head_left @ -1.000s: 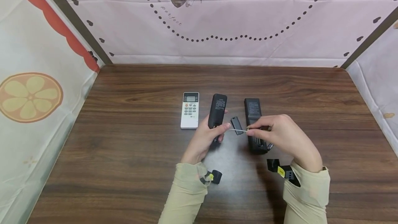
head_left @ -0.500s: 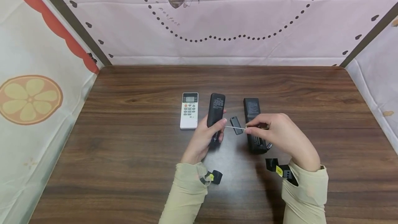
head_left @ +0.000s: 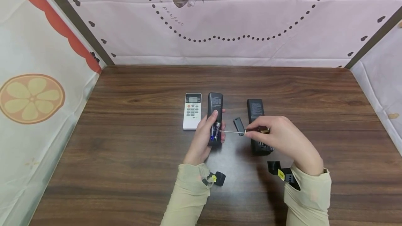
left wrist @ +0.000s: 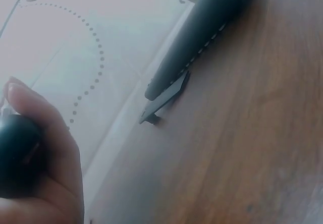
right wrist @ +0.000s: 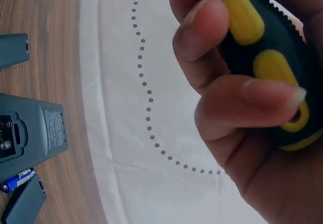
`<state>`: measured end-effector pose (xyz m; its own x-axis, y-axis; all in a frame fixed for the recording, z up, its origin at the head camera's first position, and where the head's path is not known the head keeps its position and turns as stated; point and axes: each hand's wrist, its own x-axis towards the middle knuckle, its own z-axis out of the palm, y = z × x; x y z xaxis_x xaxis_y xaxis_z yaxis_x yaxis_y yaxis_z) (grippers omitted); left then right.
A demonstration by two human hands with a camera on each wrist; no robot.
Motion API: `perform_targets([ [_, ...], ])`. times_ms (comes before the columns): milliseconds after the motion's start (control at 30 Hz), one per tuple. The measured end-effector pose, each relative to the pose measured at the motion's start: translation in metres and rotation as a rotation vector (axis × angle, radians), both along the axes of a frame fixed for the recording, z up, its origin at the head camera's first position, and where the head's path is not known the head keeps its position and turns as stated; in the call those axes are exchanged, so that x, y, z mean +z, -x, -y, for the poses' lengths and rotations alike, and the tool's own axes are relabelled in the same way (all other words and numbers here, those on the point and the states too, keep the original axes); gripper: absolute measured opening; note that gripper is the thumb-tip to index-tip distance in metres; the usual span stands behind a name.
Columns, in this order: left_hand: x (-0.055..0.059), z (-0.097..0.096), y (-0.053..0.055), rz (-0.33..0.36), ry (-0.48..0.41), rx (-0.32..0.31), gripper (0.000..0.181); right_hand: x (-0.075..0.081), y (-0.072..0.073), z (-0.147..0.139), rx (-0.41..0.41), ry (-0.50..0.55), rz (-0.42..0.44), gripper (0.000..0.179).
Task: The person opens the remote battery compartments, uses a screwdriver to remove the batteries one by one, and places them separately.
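My left hand (head_left: 201, 138) grips a black remote control (head_left: 215, 101) back side up, its thumb lying along the back above the open battery compartment. Batteries (head_left: 215, 132) show inside. A screwdriver (right wrist: 277, 67) with a dark green and yellow handle is held in my right hand (head_left: 282, 137). Its thin shaft (head_left: 231, 132) points left, the tip at the compartment's right edge; whether it touches a battery I cannot tell. Between the hands lies a dark battery cover (head_left: 238, 124) on the table. Beneath my right hand is a second black remote (head_left: 255, 108), partly hidden.
A white remote (head_left: 192, 123) lies face up left of my left hand. Beside the second remote, in the right wrist view, are a blue battery (right wrist: 19, 179) and another cover (right wrist: 25, 204). Cloth walls (head_left: 251, 16) stand at the table's back and sides.
My left hand has turned the held remote straighter and shifted it slightly left. The thumb has slid up, baring the batteries. The screwdriver stays pointed at the remote, its handle now more visible.
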<state>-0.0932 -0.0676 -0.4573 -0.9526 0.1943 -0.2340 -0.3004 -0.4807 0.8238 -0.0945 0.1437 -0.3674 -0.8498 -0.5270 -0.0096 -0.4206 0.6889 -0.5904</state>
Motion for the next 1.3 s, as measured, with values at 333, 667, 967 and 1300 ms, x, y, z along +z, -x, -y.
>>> perform_targets([
  [333,0.001,0.001,0.0,0.016,0.005,0.029,0.062,-0.002,-0.002,0.011,0.053,-0.076,0.02,0.02],
  [667,-0.002,0.001,0.003,0.022,-0.01,0.097,0.062,-0.001,-0.009,0.031,0.033,-0.153,-0.054,0.017],
  [967,-0.008,-0.002,0.005,-0.007,0.039,0.304,0.055,0.004,-0.022,0.052,0.015,-0.245,-0.125,0.017],
  [1300,-0.008,0.003,0.006,-0.029,-0.062,0.487,0.057,-0.001,-0.027,0.066,0.035,-0.278,-0.085,0.025],
])
